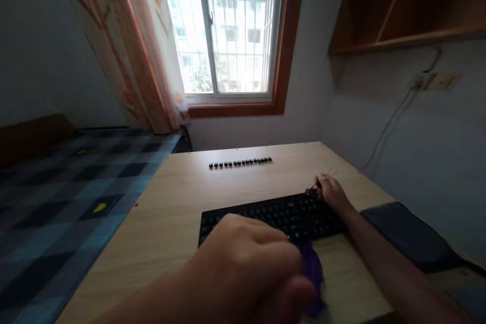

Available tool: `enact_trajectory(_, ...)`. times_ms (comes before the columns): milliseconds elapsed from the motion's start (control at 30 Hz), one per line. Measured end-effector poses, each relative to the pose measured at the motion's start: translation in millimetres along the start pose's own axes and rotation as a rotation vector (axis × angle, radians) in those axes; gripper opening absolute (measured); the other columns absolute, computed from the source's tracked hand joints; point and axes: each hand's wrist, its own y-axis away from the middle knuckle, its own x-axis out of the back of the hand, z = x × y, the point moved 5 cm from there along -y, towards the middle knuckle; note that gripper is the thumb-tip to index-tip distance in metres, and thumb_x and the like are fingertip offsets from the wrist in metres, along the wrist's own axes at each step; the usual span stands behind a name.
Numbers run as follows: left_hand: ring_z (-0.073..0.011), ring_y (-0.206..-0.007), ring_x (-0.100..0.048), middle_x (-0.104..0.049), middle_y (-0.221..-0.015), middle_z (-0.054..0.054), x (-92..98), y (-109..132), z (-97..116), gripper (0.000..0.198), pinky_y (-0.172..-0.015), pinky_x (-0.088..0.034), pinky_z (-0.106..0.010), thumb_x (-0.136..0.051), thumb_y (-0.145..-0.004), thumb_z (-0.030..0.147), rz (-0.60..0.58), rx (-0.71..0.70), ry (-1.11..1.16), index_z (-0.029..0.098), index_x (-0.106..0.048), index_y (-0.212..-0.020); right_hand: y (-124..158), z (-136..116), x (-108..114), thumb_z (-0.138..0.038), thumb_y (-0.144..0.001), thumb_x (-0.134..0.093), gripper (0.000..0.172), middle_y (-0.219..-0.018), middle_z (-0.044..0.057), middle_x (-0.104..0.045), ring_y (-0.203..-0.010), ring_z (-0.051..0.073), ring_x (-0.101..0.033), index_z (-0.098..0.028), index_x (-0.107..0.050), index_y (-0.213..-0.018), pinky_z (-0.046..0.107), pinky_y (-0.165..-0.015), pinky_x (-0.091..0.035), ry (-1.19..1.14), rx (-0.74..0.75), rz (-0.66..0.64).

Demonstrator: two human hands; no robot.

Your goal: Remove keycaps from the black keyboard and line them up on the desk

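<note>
A black keyboard (pixel 292 215) lies on the wooden table, partly hidden behind my left hand. My left hand (pixel 250 263) is closed in the foreground, with a purple cloth (pixel 313 278) in its grasp, hanging out on the right side. At the keyboard's far right corner, my right hand (pixel 331 192) pinches a thin wire tool (pixel 313 188) that looks like a keycap puller. The tool's tip is at the top row of keys; whether it grips a key is too small to tell. Several black keycaps (pixel 241 162) stand in a row farther back on the table.
The light wooden table (pixel 163 223) stands below a window (pixel 231 35). To the left is a bed with a checked cover (pixel 76 182). A dark flat bag-like item (pixel 408 230) sits by the right edge. A shelf (pixel 410 40) hangs on the right wall.
</note>
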Motion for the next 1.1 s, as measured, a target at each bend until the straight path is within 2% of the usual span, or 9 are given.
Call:
enact_trajectory(100, -0.013, -0.055, -0.047, -0.055, -0.064, 0.0, -17.4, 9.9, -54.6, 0.034, -0.052, -0.034, -0.027, -0.036, -0.098, 0.027, 0.108, 0.192, -0.2, 0.02, -0.046, -0.066, 1.4, -4.1, -1.9, -0.042, -0.092, -0.031, 0.038, -0.064, 0.004, -0.058, -0.065, 0.02, -0.056, -0.021, -0.05, -0.067, 0.03, -0.068, -0.043, -0.019, -0.009, -0.011)
enact_trajectory(233, -0.019, -0.076, -0.056, -0.061, -0.079, -0.003, -42.0, 35.5, -119.0, 0.025, -0.067, -0.045, -0.032, -0.043, -0.096, 0.03, 0.097, 0.384, -0.353, 0.02, -0.056, -0.077, 1.3, -3.9, -5.8, -0.044, -0.092, -0.032, 0.038, -0.057, 0.001, -0.052, -0.056, 0.018, -0.052, -0.021, -0.047, -0.067, 0.029, -0.059, -0.041, -0.068, -0.057, -0.043)
enact_trajectory(333, -0.0217, -0.09, -0.059, -0.065, -0.094, -0.005, -57.2, 57.5, -152.9, 0.019, -0.081, -0.049, -0.038, -0.045, -0.096, 0.03, 0.113, 0.433, -0.331, 0.02, -0.061, -0.092, 1.4, -3.0, -8.1, -0.045, -0.093, -0.032, 0.037, -0.055, 0.0, -0.05, -0.054, 0.017, -0.051, -0.021, -0.046, -0.067, 0.027, -0.057, -0.039, -0.091, -0.065, -0.059)
enact_trajectory(433, -0.0236, -0.103, -0.059, -0.065, -0.111, -0.007, -69.2, 73.7, -173.7, 0.019, -0.091, -0.05, -0.043, -0.047, -0.095, 0.03, 0.158, 0.443, -0.304, 0.021, -0.061, -0.105, 2.3, -6.1, -9.3, -0.043, -0.094, -0.032, 0.038, -0.057, 0.0, -0.052, -0.056, 0.017, -0.052, -0.021, -0.047, -0.067, 0.027, -0.059, -0.038, -0.055, -0.016, -0.062)
enact_trajectory(600, -0.0244, -0.106, -0.062, -0.066, -0.115, -0.008, -84.9, 85.0, -190.0, 0.023, -0.093, -0.052, -0.045, -0.05, -0.093, 0.031, 0.14, 0.474, -0.268, 0.022, -0.062, -0.111, 7.2, -16.5, -13.8, -0.039, -0.096, -0.032, 0.037, -0.058, 0.001, -0.053, -0.057, 0.018, -0.054, -0.02, -0.049, -0.069, 0.028, -0.059, -0.035, 0.025, 0.064, -0.107)
enact_trajectory(800, -0.0235, -0.103, -0.064, -0.067, -0.114, -0.007, -86.2, 86.3, -191.2, 0.021, -0.092, -0.053, -0.043, -0.05, -0.093, 0.03, 0.136, 0.501, -0.234, 0.024, -0.062, -0.109, 13.7, -19.7, -14.0, -0.037, -0.098, -0.032, 0.036, -0.06, 0.001, -0.052, -0.058, 0.018, -0.053, -0.02, -0.049, -0.071, 0.029, -0.06, -0.035, 0.022, 0.131, -0.102)
enact_trajectory(867, -0.0234, -0.103, -0.064, -0.067, -0.114, -0.006, -85.6, 86.0, -190.2, 0.022, -0.092, -0.053, -0.043, -0.05, -0.092, 0.03, 0.141, 0.508, -0.231, 0.024, -0.062, -0.109, 12.7, -12.5, -11.7, -0.039, -0.097, -0.033, 0.036, -0.058, 0.001, -0.05, -0.056, 0.018, -0.051, -0.021, -0.048, -0.07, 0.029, -0.058, -0.036, -0.043, 0.08, -0.057)
enact_trajectory(1033, -0.0233, -0.101, -0.065, -0.068, -0.113, -0.007, -86.1, 85.9, -188.9, 0.023, -0.09, -0.054, -0.041, -0.05, -0.092, 0.03, 0.138, 0.512, -0.243, 0.023, -0.063, -0.109, 9.4, 14.2, -10.7, -0.047, -0.096, -0.03, 0.033, -0.054, -0.003, -0.041, -0.044, 0.015, -0.044, -0.023, -0.042, -0.076, 0.026, -0.045, -0.037, -0.376, -0.222, 0.042)
enact_trajectory(1100, -0.0229, -0.101, -0.065, -0.068, -0.113, -0.007, -85.5, 85.7, -186.7, 0.023, -0.09, -0.054, -0.04, -0.049, -0.093, 0.029, 0.137, 0.492, -0.267, 0.023, -0.062, -0.111, 8.9, 15.1, -10.8, -0.047, -0.096, -0.031, 0.032, -0.053, -0.005, -0.039, -0.042, 0.014, -0.042, -0.023, -0.042, -0.076, 0.025, -0.042, -0.036, -0.42, -0.245, 0.032)
